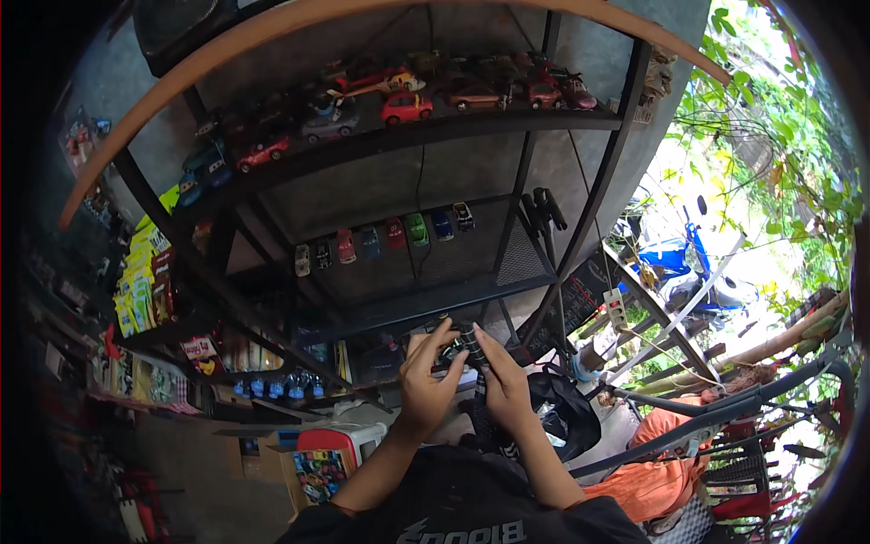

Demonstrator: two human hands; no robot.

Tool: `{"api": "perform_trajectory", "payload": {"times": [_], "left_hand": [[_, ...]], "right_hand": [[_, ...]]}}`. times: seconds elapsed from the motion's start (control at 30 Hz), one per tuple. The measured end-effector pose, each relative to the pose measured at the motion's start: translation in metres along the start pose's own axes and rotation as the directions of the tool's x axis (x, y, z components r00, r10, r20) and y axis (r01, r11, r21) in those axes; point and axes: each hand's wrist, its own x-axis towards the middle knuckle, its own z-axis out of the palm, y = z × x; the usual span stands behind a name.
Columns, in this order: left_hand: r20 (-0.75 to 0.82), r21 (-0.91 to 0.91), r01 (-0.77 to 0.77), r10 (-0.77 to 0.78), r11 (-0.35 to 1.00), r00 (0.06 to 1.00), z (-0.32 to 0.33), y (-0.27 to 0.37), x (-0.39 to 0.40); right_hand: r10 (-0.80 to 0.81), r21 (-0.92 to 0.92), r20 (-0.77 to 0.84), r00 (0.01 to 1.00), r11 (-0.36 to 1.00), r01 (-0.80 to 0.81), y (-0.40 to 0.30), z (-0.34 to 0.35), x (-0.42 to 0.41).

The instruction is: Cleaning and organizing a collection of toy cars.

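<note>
My left hand [429, 381] and my right hand [503, 387] are raised together before my chest, in front of the black metal shelf rack. Between the left fingers and thumb is a small dark object with shiny greenish parts [448, 351], perhaps a toy car; the fingers partly cover it. My right hand pinches a dark cloth with thin pale lines [472, 345], pressed close against that object. Beyond the hands, a row of several toy cars [416, 230] stands on the middle shelf [448, 292]. The upper shelf [435, 129] is crowded with more toy cars and a toy helicopter [387, 84].
An open cardboard box of small toy cars [321, 476] stands low at left, against a red and white container [363, 435]. Snack packets [146, 272] hang at the left. A black bag [567, 415], a power strip [614, 309] and orange cloth [652, 476] are at right.
</note>
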Motion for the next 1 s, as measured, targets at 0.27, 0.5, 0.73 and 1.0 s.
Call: {"api": "perform_trajectory", "payload": {"times": [0.27, 0.5, 0.73, 1.0], "left_hand": [[-0.022, -0.532, 0.238, -0.294, 0.813, 0.956, -0.006, -0.04, 0.007], [0.369, -0.551, 0.619, -0.502, 0.56, 0.782, -0.042, -0.067, 0.004], [0.228, -0.793, 0.421, -0.426, 0.441, 0.876, -0.092, -0.069, 0.027], [0.441, -0.827, 0.542, -0.429, 0.147, 0.789, -0.105, -0.084, 0.014]], "right_hand": [[0.073, 0.017, -0.017, 0.997, 0.997, -0.072, -0.045, 0.027, 0.016], [-0.16, -0.237, 0.135, 0.978, 0.953, 0.188, -0.071, 0.061, 0.048], [-0.197, -0.217, 0.292, 0.936, 0.939, 0.265, -0.075, 0.086, 0.045], [-0.166, -0.242, 0.219, 0.962, 0.946, 0.218, -0.083, 0.112, 0.051]]}}
